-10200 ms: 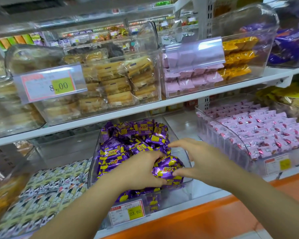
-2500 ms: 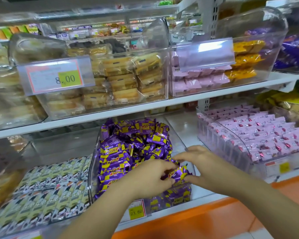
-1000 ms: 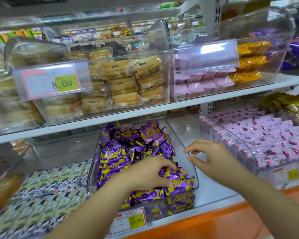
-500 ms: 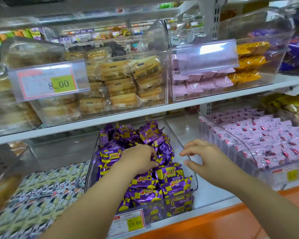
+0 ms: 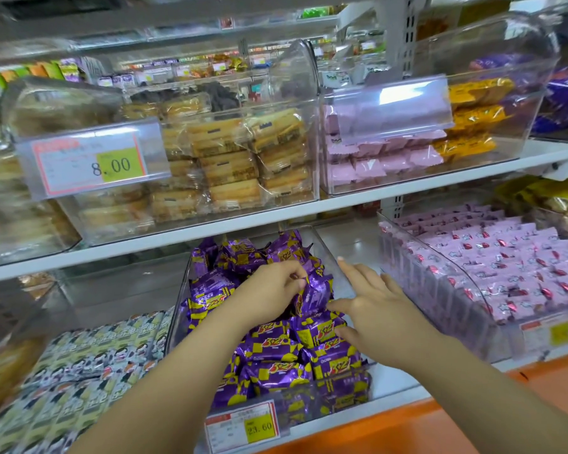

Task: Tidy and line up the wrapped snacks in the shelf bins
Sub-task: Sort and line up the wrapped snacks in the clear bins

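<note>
Head view, clear bin (image 5: 328,253): sits in the middle of the lower shelf, open at the top, with a price tag (image 5: 243,426) reading 23.60 on its front wall.
Purple-and-yellow wrapped snacks (image 5: 274,349): they fill the clear bin. The front packs lie flat in rows with their printed faces up, and the ones at the back are heaped loosely at mixed angles.
Left hand (image 5: 271,290): reaches into the middle of the bin with its fingers curled, pinching a loose purple pack (image 5: 313,293) by its crimped top edge.
Loose purple pack: stands roughly on end between the two hands, behind the flat front rows.
Right hand (image 5: 373,311): is over the right side of the bin, palm down, with its fingers spread and mostly straight, gripping nothing. The index finger points to the back of the bin. The thumb tip is at the loose purple pack, and the lower fingertips rest on a flat front pack.
Pink wrapped snacks (image 5: 505,257): lined up in neat rows in the neighbouring bin to the right.
Black-and-white patterned packs (image 5: 79,371): laid in rows to the left of the clear bin.
Upper shelf board (image 5: 210,228): carries a bin of golden sandwich cakes (image 5: 227,165) with an 8.00 tag (image 5: 92,162). Beside it is a bin of pale pink packs (image 5: 387,162) and yellow packs (image 5: 473,121).
Orange ledge (image 5: 407,421): runs along below the lower shelf.
</note>
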Motion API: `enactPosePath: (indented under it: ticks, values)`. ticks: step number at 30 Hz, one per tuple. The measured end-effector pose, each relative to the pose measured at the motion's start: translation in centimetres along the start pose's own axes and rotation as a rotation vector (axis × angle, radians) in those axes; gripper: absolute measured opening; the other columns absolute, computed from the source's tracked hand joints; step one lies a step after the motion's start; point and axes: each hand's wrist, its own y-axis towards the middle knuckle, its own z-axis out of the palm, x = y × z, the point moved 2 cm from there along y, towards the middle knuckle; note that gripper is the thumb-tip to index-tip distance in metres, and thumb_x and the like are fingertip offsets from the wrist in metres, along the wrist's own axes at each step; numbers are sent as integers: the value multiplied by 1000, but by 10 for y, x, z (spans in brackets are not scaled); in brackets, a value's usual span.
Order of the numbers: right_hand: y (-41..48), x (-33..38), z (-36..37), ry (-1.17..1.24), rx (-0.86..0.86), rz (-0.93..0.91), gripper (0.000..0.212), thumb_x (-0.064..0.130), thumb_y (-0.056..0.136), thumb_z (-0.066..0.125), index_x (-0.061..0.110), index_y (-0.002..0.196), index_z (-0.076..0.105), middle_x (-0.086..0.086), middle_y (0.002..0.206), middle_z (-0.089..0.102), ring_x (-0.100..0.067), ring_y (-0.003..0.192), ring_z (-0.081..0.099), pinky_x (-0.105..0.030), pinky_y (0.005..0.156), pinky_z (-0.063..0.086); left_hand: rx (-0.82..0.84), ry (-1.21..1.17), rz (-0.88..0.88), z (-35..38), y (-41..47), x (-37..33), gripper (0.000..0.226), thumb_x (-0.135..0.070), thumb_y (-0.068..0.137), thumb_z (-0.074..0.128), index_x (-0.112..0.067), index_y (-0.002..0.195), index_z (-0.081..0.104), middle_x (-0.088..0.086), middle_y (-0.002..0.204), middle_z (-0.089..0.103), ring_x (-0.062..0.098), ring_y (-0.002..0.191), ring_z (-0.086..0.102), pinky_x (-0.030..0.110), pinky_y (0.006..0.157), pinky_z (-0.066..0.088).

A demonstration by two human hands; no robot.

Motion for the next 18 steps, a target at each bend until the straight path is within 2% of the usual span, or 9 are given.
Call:
enactPosePath:
  ticks: [2,5,6,8,9,11,13,15,18]
  values:
    - [-1,2,-1,-2,1,5,39,46,91,50,36,129,51,-3,158,-12,-20,144,-1,-43,116,8,75,-54,-38,3,1,1,8,-25,100,44,-24,95,49,-6,78,52,27,86,63,44,82,54]
    - [-3,4,-6,42,-24,1,40,46,87,56,29,123,47,1,157,6,-15,142,6,-35,115,11,157,-107,-44,9,3,-2,13,-26,101,44,-17,104,52,-5,68,46,14,67,51,44,84,53]
    - [-3,5,-9,63,-38,-1,45,46,85,60,28,122,43,3,153,16,-14,141,10,-32,113,12,187,-114,-37,10,3,-4,17,-27,100,45,-16,110,53,-7,65,44,8,60,45,39,79,54]
    - [-4,6,-16,109,-31,1,57,44,83,64,29,129,34,6,145,32,-12,138,12,-27,111,12,277,-130,-24,10,-2,-10,26,-28,98,49,-19,122,51,-9,65,47,0,50,41,19,58,45]
    - [-6,6,-19,129,-8,2,62,43,83,64,31,135,30,5,142,36,-11,138,11,-27,110,10,323,-150,-25,9,-5,-11,31,-27,97,53,-22,127,48,-10,73,54,-4,54,46,13,55,40]
    - [-9,6,-25,130,40,-9,66,42,86,63,36,141,27,5,142,38,-11,138,9,-27,110,9,375,-187,-44,8,-8,-6,45,-22,93,61,-27,134,44,-8,102,64,-3,85,59,4,69,41]
    - [-10,4,-25,100,64,-32,60,43,86,63,38,138,34,7,141,40,-11,138,9,-28,111,7,400,-231,-43,7,-11,-3,53,-15,89,66,-23,137,44,-1,124,60,7,109,58,9,87,43]
    - [-9,3,-22,92,76,-41,53,42,84,63,36,132,40,8,135,45,-11,139,9,-31,113,5,404,-225,-22,6,-13,-3,53,-13,88,67,-20,136,46,1,133,55,10,115,57,17,93,46]
    - [-6,2,-17,58,73,-52,44,40,85,63,34,125,45,11,129,50,-12,140,9,-35,116,-1,402,-122,4,3,-17,-2,50,-21,87,68,-21,133,50,-3,132,55,8,113,57,20,96,46]
